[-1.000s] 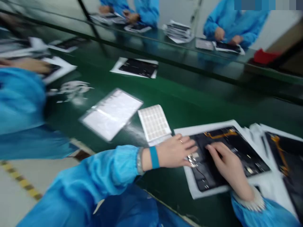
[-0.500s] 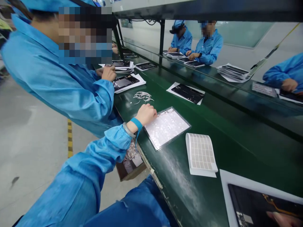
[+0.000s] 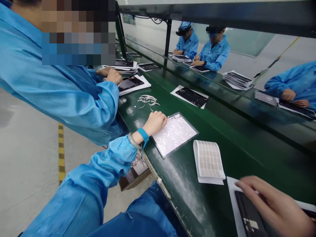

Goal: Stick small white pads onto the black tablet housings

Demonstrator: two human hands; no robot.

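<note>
Green tabletop (image 3: 243, 141), grey floor (image 3: 29, 158), left hand (image 3: 156, 123) at white sheet (image 3: 175, 135), right hand (image 3: 276, 204) now further into view, both grips unclear

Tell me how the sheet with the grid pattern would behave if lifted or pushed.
The sheet is probably floppy, since it curls back over itself. Its thin edges suggest it's light. It might slide easily, as the green tabletop looks glossy.
</note>
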